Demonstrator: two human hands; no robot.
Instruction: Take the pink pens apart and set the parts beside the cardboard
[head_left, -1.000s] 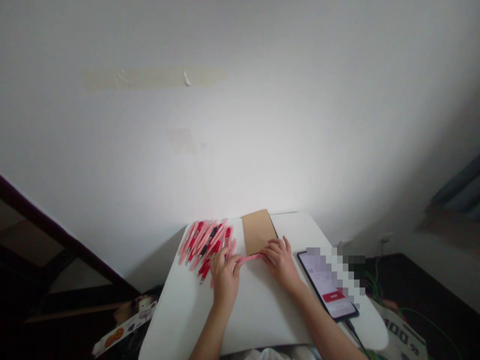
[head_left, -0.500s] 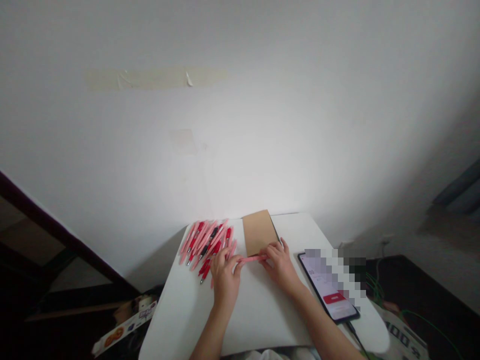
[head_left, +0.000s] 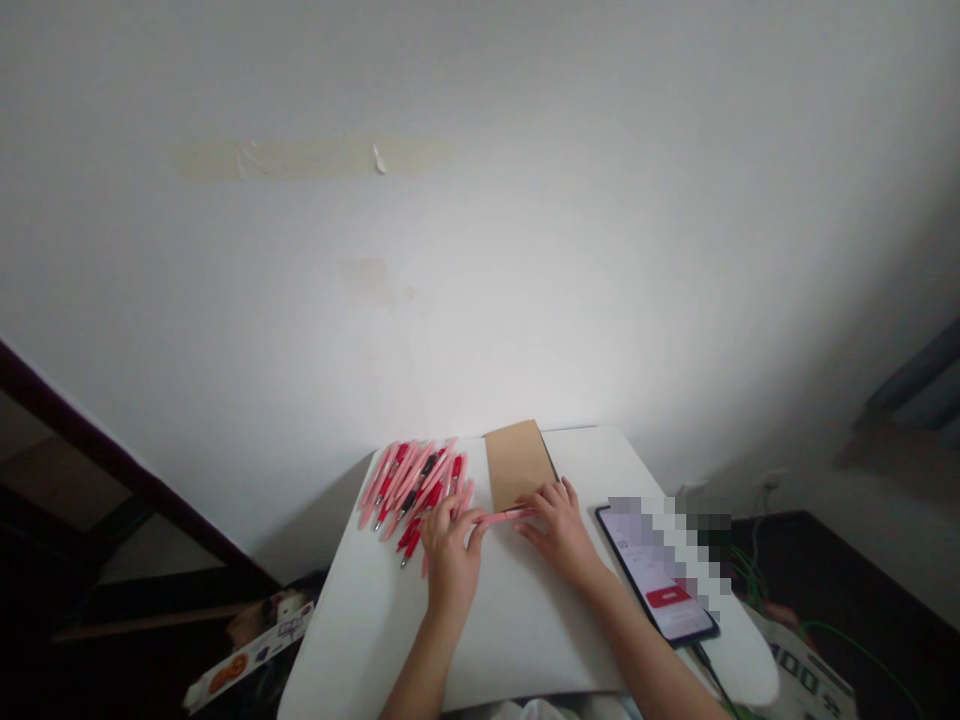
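Note:
A pink pen [head_left: 501, 516] lies sideways between my two hands, just in front of a brown notebook [head_left: 519, 462]. My left hand [head_left: 451, 540] pinches its left end between thumb and fingers. At the other end, my right hand [head_left: 553, 525] has its fingers closed over the pen, hiding the tip. Left of the notebook spreads a pile of pens [head_left: 412, 490], mostly pink, with several red ones and some black. The fingers of my left hand overlap the near right side of that pile.
A phone [head_left: 652, 575] with a lit, partly blurred screen lies at the right of the white table [head_left: 525, 640], a cable [head_left: 712, 672] running from its lower end. Behind the table rises a white wall [head_left: 525, 250]. Boxes [head_left: 255, 640] stand on the floor at left.
My right fingers have shifted slightly along the pen's right end. The left hand and the pile look the same.

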